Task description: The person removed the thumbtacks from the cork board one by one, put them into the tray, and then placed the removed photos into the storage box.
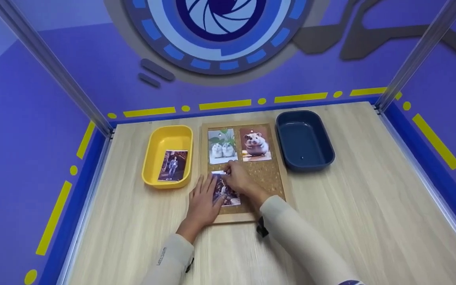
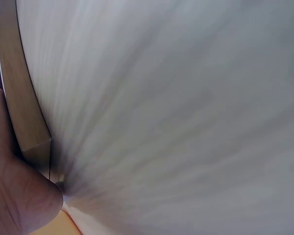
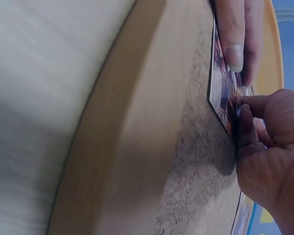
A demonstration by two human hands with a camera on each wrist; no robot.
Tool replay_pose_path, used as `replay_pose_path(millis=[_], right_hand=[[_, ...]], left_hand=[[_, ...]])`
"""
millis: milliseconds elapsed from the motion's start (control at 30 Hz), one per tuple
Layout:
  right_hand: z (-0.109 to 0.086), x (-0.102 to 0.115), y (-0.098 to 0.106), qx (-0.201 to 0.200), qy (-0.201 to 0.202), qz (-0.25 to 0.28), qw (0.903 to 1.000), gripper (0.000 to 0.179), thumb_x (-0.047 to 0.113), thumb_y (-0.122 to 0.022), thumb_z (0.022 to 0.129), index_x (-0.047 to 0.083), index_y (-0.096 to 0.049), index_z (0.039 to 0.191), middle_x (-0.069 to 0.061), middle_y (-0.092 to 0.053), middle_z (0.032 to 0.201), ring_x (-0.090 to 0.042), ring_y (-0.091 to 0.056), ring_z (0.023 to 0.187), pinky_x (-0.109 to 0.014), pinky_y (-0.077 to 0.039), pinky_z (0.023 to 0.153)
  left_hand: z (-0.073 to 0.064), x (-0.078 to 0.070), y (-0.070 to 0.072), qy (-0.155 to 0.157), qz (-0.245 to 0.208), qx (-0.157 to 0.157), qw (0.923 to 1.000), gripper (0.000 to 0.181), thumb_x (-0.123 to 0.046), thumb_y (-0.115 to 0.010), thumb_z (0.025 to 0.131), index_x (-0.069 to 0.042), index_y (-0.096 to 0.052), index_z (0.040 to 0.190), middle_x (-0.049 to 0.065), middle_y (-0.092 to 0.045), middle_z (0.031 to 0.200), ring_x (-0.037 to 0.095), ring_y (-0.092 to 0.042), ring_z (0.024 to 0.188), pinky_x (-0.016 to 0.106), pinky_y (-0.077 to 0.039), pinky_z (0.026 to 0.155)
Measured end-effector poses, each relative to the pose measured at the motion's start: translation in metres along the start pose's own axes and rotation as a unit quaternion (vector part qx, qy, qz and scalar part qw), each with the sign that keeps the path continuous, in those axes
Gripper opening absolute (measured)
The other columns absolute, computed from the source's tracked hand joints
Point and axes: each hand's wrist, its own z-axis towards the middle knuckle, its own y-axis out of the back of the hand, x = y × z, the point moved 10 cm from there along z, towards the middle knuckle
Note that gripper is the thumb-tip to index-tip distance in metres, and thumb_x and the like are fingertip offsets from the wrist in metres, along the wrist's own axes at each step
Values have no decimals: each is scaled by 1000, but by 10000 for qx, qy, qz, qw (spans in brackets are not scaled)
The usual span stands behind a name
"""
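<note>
A cork board (image 1: 269, 178) with a wooden frame lies on the table, and a dark photo print (image 1: 232, 199) rests on its lower left part. My left hand (image 1: 203, 204) presses this photo flat along its left side, fingers stretched and thumb over its lower part. At the photo's top edge my right hand (image 1: 239, 179) pinches thumb and index finger together on a push pin, largely hidden by the fingertips. Higher on the board, a photo of two hamsters (image 1: 223, 148) and a photo of one hamster (image 1: 255, 144) each show a small pin at the top.
Left of the board stands a yellow tray (image 1: 149, 166) with a photo of a standing person (image 1: 172, 166) inside. A dark blue tray (image 1: 305, 142) stands close to the board's upper right side. Purple panels (image 1: 93, 79) enclose the table (image 1: 354, 190) at the back and sides.
</note>
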Motion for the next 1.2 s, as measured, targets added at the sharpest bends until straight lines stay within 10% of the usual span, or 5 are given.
replay_pose_path(millis=[1200], right_hand=[[6, 1, 7, -165, 404, 153, 9989, 4, -7, -63, 92, -6, -64, 89, -11, -63, 78, -18, -54, 72, -33, -49, 67]], left_hand=[[-1, -4, 3, -152, -21, -211, 9997, 71, -43, -57, 106, -8, -39, 165, 14, -31, 177, 45, -20, 165, 71, -32, 121]])
